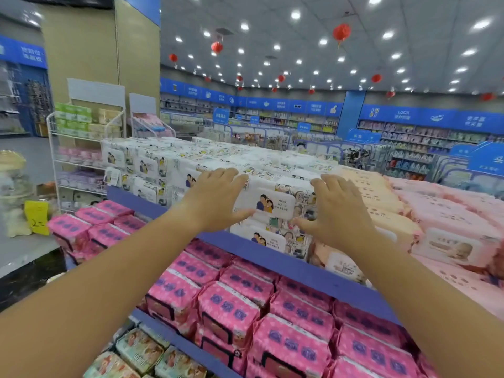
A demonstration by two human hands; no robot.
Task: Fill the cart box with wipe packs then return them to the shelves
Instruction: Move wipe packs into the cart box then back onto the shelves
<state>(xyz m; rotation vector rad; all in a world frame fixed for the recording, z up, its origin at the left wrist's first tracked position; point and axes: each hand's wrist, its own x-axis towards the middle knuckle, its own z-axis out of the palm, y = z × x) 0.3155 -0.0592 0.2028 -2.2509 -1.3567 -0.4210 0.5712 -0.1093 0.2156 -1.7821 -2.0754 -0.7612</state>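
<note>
Both arms reach forward; left hand (218, 199) and right hand (339, 211) grip a white wipe pack (275, 204) by its ends at the top shelf (308, 271) front edge, fingers over, thumbs under

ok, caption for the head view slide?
Left hand and right hand hold a white wipe pack on the top shelf.

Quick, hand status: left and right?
Left hand: grips the left end of the white wipe pack on the top shelf.
Right hand: grips the same pack's right end.
</note>
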